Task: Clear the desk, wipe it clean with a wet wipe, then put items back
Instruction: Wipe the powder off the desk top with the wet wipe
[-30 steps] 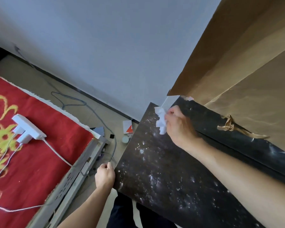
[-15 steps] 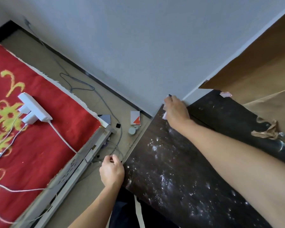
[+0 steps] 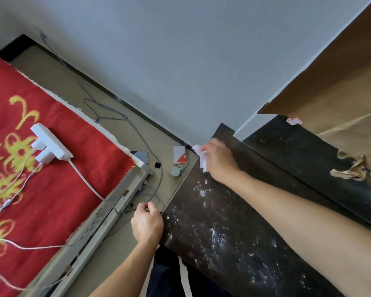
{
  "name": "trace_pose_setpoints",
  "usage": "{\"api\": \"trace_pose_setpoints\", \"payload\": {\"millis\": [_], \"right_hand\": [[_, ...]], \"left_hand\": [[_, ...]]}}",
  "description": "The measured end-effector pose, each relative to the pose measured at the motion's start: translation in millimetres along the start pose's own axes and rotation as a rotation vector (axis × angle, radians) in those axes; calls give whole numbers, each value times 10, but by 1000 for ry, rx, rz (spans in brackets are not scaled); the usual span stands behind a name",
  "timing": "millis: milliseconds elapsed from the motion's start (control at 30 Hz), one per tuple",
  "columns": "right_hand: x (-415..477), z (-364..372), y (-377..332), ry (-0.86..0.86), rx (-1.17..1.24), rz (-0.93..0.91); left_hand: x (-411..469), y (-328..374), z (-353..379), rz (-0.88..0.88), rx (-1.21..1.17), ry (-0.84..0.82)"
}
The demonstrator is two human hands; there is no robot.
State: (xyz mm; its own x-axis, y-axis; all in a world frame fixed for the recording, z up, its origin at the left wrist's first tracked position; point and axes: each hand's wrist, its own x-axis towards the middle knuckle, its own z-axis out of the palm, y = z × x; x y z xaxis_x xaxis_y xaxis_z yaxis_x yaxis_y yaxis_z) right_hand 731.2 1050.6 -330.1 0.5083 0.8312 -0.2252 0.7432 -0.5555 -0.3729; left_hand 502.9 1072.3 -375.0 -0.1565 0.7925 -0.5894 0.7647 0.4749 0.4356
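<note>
Right hand (image 3: 220, 161) grip closed on crumpled white wet wipe (image 3: 201, 156) at far-left corner of dark speckled tabletop (image 3: 234, 221) — the surface's long run lies bodyward; left hand (image 3: 147, 225) curled at near edge, grip unclear.

Right hand (image 3: 220, 160) pinches a crumpled white wet wipe (image 3: 202, 159) on the dark, speckled desk (image 3: 234, 221), at its far-left corner by the wall. Left hand (image 3: 147, 225), at 7 o'clock from the right, fingers curled, sits against the desk's left edge (grip unclear). Red bed cover (image 3: 51, 200) at 9 o'clock carries a white power strip (image 3: 51, 144). Brown cardboard (image 3: 330, 82) at 2 o'clock.
</note>
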Motion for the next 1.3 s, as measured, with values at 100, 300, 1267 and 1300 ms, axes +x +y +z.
{"api": "trace_pose_setpoints", "payload": {"millis": [100, 300, 1267, 1300], "right_hand": [[-518, 64, -40, -155, -25, -308], [405, -223, 229, 89, -194, -37], [150, -291, 208, 13, -536, -164], [203, -297, 262, -3, -577, -147]], "left_hand": [[-27, 13, -15, 10, 6, -16], [-22, 18, 1, 24, -8, 14], [-65, 32, 1, 65, -12, 47], [-63, 29, 6, 65, -10, 51]]}}
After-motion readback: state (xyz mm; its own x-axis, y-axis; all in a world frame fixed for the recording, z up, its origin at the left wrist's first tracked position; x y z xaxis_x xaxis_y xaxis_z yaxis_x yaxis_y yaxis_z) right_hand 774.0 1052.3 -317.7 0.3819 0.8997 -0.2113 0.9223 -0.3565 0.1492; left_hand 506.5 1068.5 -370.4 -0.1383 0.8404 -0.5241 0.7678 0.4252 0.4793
